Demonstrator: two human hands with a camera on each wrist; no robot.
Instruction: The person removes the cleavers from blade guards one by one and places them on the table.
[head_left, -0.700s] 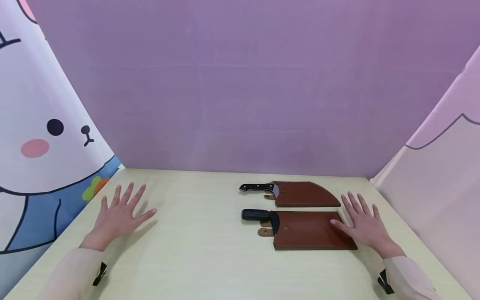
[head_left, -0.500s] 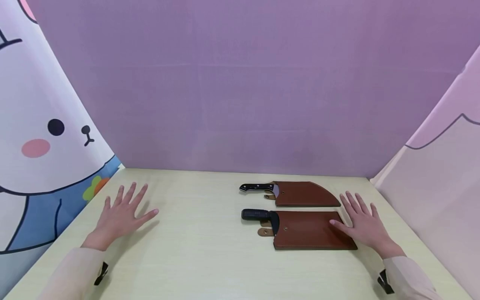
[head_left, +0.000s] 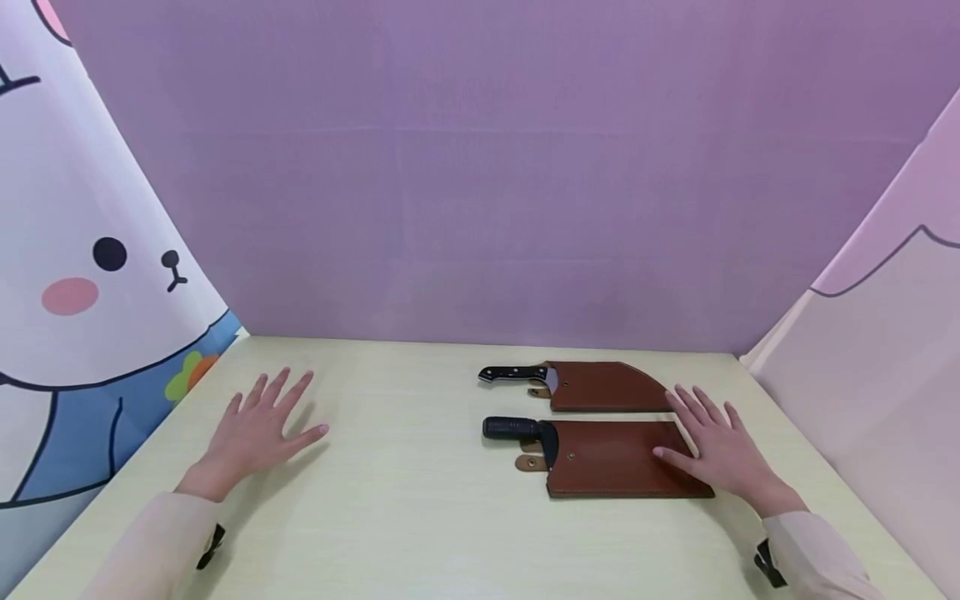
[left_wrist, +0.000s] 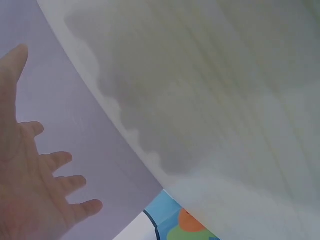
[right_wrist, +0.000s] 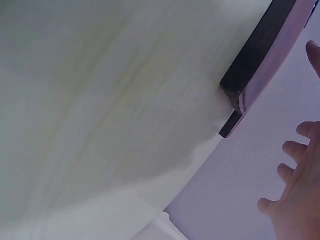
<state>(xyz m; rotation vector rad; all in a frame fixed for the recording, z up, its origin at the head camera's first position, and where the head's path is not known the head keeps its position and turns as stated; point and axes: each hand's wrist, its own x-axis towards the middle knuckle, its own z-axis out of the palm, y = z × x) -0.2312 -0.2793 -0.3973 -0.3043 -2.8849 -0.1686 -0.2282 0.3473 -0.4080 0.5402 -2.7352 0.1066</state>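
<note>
Two knives in brown sheaths lie on the right half of the table in the head view, handles to the left. The nearer one is a cleaver with a black handle [head_left: 512, 428] in a rectangular sheath [head_left: 611, 460]. Behind it lies a knife with a riveted black handle [head_left: 513, 373] in a sheath with a curved end [head_left: 603, 387]. My right hand [head_left: 723, 450], fingers spread, hovers over the right ends of both sheaths; the right wrist view shows it apart from them. Held above the table's left side, my left hand [head_left: 255, 433] has spread fingers and holds nothing.
The pale table [head_left: 405, 517] meets a purple backdrop [head_left: 480, 175] at its far edge. A cartoon-printed panel [head_left: 90, 250] stands along the left side, and a pink and white panel [head_left: 885, 350] along the right.
My left hand has drifted a little to the right. My right hand has shifted slightly left, farther over the sheaths. Both knives stay where they were.
</note>
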